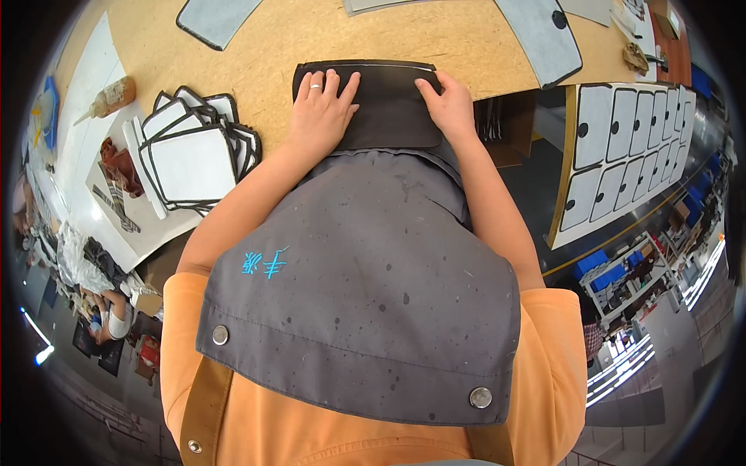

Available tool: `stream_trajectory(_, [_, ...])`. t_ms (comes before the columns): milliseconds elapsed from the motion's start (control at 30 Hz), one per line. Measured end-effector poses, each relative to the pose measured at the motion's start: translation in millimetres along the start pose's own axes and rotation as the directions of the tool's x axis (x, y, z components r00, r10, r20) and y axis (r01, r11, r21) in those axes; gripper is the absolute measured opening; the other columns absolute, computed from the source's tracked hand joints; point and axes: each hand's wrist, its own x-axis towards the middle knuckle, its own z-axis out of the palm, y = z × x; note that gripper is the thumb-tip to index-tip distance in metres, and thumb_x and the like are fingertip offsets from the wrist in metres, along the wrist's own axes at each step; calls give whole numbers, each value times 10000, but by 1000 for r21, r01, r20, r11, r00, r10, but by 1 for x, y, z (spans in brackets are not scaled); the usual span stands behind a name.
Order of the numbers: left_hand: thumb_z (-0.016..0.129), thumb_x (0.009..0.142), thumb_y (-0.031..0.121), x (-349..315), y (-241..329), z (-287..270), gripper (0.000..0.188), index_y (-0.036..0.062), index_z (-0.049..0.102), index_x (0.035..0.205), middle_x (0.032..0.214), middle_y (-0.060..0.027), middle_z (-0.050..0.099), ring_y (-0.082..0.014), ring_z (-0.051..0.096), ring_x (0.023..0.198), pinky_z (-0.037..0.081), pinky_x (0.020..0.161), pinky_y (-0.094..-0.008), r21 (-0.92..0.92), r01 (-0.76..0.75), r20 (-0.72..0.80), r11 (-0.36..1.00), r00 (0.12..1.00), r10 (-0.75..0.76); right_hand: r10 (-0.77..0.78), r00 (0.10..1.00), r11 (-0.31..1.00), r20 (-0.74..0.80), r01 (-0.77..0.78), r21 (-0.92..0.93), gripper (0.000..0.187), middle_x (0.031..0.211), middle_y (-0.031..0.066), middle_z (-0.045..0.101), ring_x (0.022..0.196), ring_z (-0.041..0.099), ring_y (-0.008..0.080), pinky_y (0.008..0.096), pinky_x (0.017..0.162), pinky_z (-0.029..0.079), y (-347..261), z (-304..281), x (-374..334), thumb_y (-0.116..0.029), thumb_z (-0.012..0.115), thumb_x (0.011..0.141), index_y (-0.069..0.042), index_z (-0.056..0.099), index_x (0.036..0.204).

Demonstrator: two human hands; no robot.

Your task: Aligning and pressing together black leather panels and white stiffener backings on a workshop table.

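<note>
A black leather-like panel point(392, 116) lies at the near edge of the tan worktable point(311, 39), right in front of my apron. A thin pale line shows along its far edge. My left hand point(322, 109), with a ring on one finger, rests on the panel's left part, fingers stretched out flat. At the far right corner my right hand point(452, 107) grips the panel, thumb on top and fingers bent round the edge. The undersides of those fingers are hidden.
To the left sits a stack of white, black-edged pieces point(190, 167). A bottle of amber liquid point(114, 97) is beyond it. Similar pale pieces point(536, 35) lie on the far side. On the right stands a board of pale panels point(622, 147), near an open cardboard box point(509, 132).
</note>
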Motion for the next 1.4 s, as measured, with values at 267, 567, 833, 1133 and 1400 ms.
stream_trajectory(267, [454,897,285,23,14,11,474,6,419,1280,1362,-103,380,-235,336,1275,256,1059,-370,-136,-298,-67,945,954,292,-153,982,978,-114,134,-158,349,678,154,579,643,589,267,346,588,452,-8,0,-7,-334,656,767,-3,574,841])
stream_trajectory(567, [454,904,272,28,16,3,484,34,379,1318,1366,-104,375,-242,334,1277,289,1047,-354,-114,-302,-9,947,953,302,100,993,940,-57,-76,334,228,680,80,603,585,569,172,289,578,454,8,-5,-6,-248,595,840,-21,584,840])
stream_trajectory(833, [483,891,272,32,23,4,492,105,371,1340,1292,-106,457,-259,429,1181,355,985,-344,-87,-268,-53,959,963,264,133,991,949,-31,-118,293,175,622,5,522,572,462,72,229,540,400,1,-8,-7,-176,597,841,-6,592,799])
stream_trajectory(1133, [519,867,252,40,28,0,485,135,405,1323,1187,-99,514,-262,505,1055,426,867,-325,-45,-264,-71,963,963,261,132,989,974,-69,-117,195,205,602,43,536,554,493,110,258,538,413,1,-7,-6,-222,590,840,-20,598,809])
stream_trajectory(1400, [522,859,232,51,34,-7,458,75,440,1282,1206,-75,494,-241,467,1109,364,945,-343,30,-302,-28,953,953,303,133,989,987,-57,-128,93,210,649,70,594,624,581,270,365,562,442,-2,-8,-4,-294,567,831,-87,590,802])
